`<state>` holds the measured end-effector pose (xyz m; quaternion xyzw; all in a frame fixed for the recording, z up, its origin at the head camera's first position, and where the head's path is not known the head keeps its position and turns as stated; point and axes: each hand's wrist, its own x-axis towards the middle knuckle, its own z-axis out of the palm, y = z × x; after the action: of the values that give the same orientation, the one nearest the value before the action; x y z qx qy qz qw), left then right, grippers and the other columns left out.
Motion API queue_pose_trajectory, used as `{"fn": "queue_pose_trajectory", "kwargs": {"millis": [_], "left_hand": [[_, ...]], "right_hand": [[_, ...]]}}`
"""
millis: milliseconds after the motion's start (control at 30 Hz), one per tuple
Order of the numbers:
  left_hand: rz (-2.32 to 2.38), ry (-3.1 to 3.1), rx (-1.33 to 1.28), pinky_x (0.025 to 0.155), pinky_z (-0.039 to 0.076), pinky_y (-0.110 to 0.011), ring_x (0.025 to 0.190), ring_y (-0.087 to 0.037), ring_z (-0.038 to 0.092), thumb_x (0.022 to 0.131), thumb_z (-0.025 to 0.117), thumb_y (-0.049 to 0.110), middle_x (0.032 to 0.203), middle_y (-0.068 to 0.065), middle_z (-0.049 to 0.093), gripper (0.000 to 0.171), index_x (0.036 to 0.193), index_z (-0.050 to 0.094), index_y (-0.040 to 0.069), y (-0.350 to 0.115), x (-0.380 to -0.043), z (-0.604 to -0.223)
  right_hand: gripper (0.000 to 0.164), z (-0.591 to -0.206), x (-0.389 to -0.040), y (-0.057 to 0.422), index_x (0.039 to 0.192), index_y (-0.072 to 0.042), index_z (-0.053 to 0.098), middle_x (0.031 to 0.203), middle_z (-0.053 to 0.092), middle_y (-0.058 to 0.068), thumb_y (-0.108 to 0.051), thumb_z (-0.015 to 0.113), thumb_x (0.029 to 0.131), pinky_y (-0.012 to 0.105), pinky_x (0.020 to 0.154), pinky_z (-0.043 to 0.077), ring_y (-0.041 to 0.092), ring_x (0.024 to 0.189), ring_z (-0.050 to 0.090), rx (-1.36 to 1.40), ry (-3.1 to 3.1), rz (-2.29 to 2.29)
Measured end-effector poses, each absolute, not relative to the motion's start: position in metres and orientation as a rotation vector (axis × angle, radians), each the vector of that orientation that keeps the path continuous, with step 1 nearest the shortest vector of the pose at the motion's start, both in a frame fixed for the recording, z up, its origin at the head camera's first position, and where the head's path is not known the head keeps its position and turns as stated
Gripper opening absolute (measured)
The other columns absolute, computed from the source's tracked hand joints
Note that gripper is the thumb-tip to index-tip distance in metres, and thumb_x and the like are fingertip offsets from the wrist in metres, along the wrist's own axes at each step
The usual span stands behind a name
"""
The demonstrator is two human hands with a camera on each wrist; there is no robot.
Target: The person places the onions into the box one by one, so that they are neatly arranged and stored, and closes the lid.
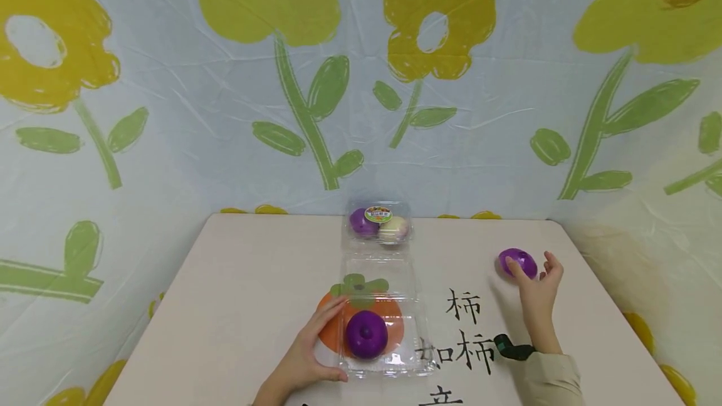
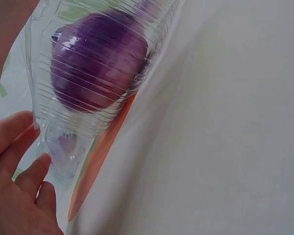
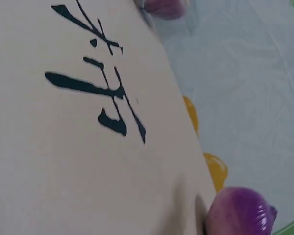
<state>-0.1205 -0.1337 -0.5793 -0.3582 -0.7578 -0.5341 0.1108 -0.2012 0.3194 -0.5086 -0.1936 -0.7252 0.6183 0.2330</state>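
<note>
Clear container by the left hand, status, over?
Left hand at container edge. Purple item inside. Right hand at loose purple item. Nothing visibly blocking.

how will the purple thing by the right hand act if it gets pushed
The purple thing may well roll, since its sides are rounded. The small nub on it might make that roll uneven. Its surface looks glossy, with bright highlights, so it could be a bit slippery; its weight can't be told from here.
</note>
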Motion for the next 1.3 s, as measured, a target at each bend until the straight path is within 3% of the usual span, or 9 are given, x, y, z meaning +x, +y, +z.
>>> {"fn": "queue_pose_trajectory", "kwargs": {"millis": [100,233,367,600,733,933,1300], "left_hand": [[-1.571,-2.217,-1.054,0.119,0.018,-0.030,0.143,-0.044,0.029,0.056,0.095,0.039,0.154,-0.025,0.034,0.118,0.149,0.036,-0.004,-0.134,-0.120,-0.580],[-1.571,-2.206,-1.066,0.119,0.018,-0.031,0.143,-0.044,0.029,0.056,0.096,0.038,0.154,-0.025,0.034,0.119,0.149,0.036,-0.005,-0.133,-0.120,-0.581],[-1.570,-2.207,-1.067,0.119,0.018,-0.032,0.143,-0.044,0.029,0.055,0.096,0.038,0.154,-0.025,0.034,0.120,0.149,0.036,-0.005,-0.133,-0.119,-0.580],[-1.569,-2.215,-1.046,0.119,0.019,-0.030,0.145,-0.037,0.030,0.054,0.097,0.032,0.155,-0.021,0.036,0.117,0.147,0.038,-0.006,-0.132,-0.112,-0.562],[-1.578,-2.206,-1.045,0.119,0.020,-0.030,0.145,-0.034,0.030,0.054,0.096,0.029,0.154,-0.020,0.037,0.115,0.146,0.039,-0.007,-0.131,-0.108,-0.553],[-1.556,-2.190,-1.072,0.120,0.019,-0.032,0.144,-0.041,0.029,0.056,0.096,0.038,0.154,-0.024,0.035,0.118,0.148,0.036,-0.007,-0.133,-0.118,-0.578],[-1.554,-2.221,-1.052,0.119,0.019,-0.031,0.143,-0.042,0.029,0.056,0.095,0.038,0.154,-0.024,0.035,0.118,0.149,0.036,-0.004,-0.134,-0.120,-0.578]], "right_hand": [[0.103,-0.523,-0.208,0.331,0.158,-0.015,0.004,0.162,0.004,0.017,-0.024,0.078,0.087,0.039,0.123,0.007,0.031,0.150,0.005,-0.666,-2.057,1.773],[0.110,-0.535,-0.212,0.341,0.158,-0.016,-0.004,0.164,0.002,0.016,-0.025,0.078,0.086,0.042,0.123,0.009,0.031,0.151,0.006,-0.703,-2.148,1.761],[0.111,-0.540,-0.214,0.346,0.159,-0.015,-0.002,0.164,0.007,0.016,-0.028,0.080,0.085,0.049,0.122,0.015,0.034,0.149,0.013,-0.664,-2.224,1.709],[0.099,-0.544,-0.214,0.347,0.158,-0.007,0.009,0.161,0.015,0.024,-0.030,0.075,0.088,0.058,0.117,0.022,0.042,0.145,0.021,-0.617,-2.328,1.579],[0.096,-0.547,-0.213,0.345,0.158,-0.007,0.010,0.160,0.017,0.024,-0.031,0.074,0.089,0.058,0.117,0.022,0.043,0.145,0.022,-0.624,-2.321,1.564],[0.097,-0.542,-0.214,0.343,0.157,-0.007,0.013,0.160,0.019,0.023,-0.030,0.076,0.088,0.057,0.117,0.023,0.042,0.144,0.024,-0.654,-2.307,1.572],[0.093,-0.516,-0.213,0.334,0.157,-0.006,0.015,0.160,0.020,0.021,-0.024,0.076,0.088,0.056,0.118,0.023,0.040,0.145,0.024,-0.570,-2.303,1.604]]}}
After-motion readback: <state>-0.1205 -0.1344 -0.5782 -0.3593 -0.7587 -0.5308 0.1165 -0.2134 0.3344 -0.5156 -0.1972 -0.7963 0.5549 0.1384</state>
